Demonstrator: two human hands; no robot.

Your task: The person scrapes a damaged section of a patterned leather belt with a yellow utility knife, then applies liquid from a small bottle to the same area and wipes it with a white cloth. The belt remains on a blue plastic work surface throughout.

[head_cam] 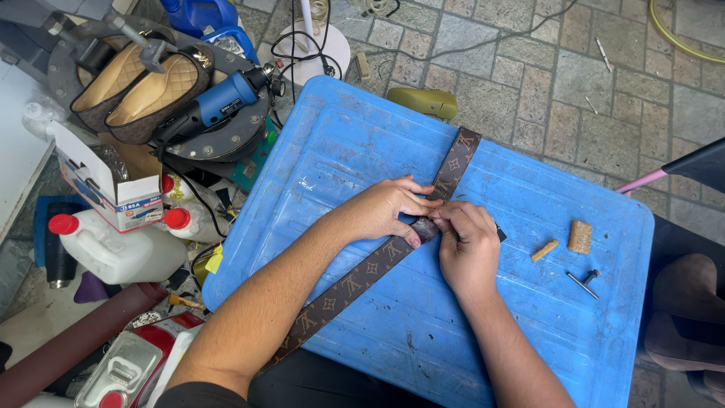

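Observation:
A long brown patterned belt (355,278) lies diagonally across a blue plastic lid (355,151) used as a work surface. My left hand (385,209) presses down on the belt's middle, fingers spread over it. My right hand (468,245) pinches the belt right beside the left hand's fingertips, with a small dark object partly hidden under its fingers. The belt's far end (461,151) reaches the lid's back edge.
Two small tan crepe blocks (580,236) and a metal pin tool (585,282) lie on the lid's right side. To the left stand white bottles with red caps (113,249), a cardboard box (106,181), a blue rotary tool (215,106) and brown quilted shoes (136,87). Paved ground lies beyond.

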